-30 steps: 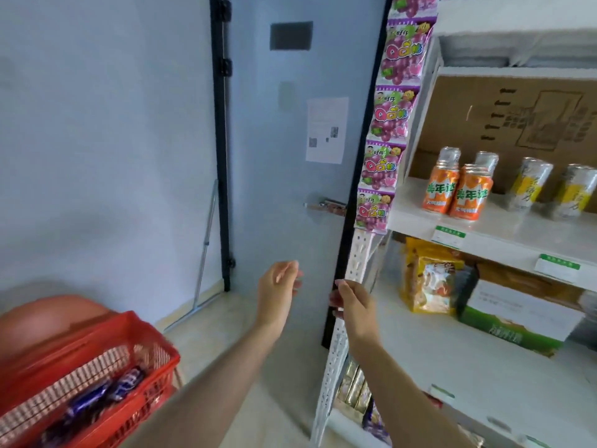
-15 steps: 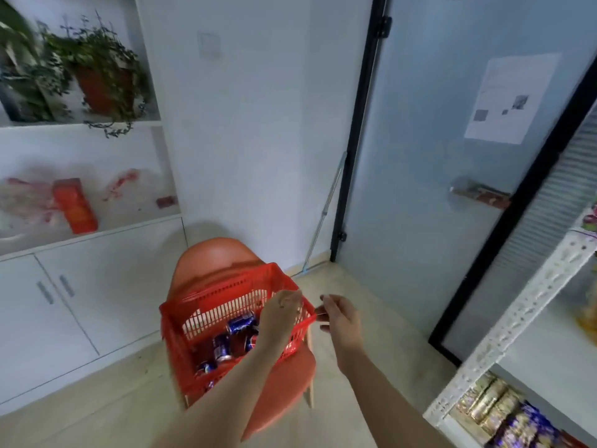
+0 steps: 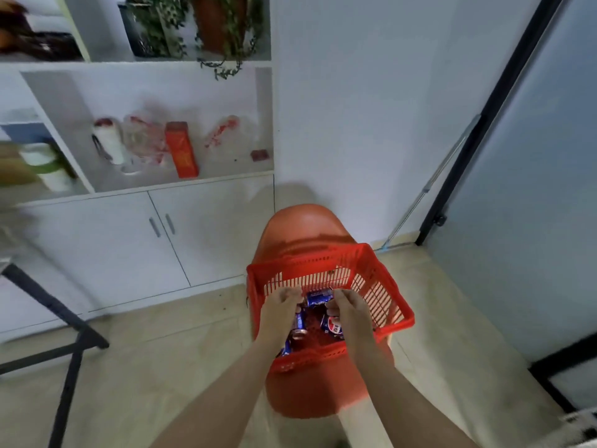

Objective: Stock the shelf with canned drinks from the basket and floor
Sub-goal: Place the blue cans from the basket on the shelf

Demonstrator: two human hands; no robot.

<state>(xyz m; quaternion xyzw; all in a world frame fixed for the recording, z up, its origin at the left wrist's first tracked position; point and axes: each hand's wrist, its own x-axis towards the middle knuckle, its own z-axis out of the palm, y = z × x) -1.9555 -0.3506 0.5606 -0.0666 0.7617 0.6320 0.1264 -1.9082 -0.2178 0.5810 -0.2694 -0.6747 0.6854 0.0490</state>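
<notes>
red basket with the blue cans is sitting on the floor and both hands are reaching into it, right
Not quite. The head view shows the red basket sitting on the orange chair, not on the floor. The rest holds: there are blue cans in it, and the left hand and the right hand are both reaching into it.

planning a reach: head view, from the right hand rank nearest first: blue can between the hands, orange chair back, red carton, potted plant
1. blue can, in basket, left of right hand
2. orange chair back, behind basket
3. red carton, left shelf
4. potted plant, top shelf
</notes>
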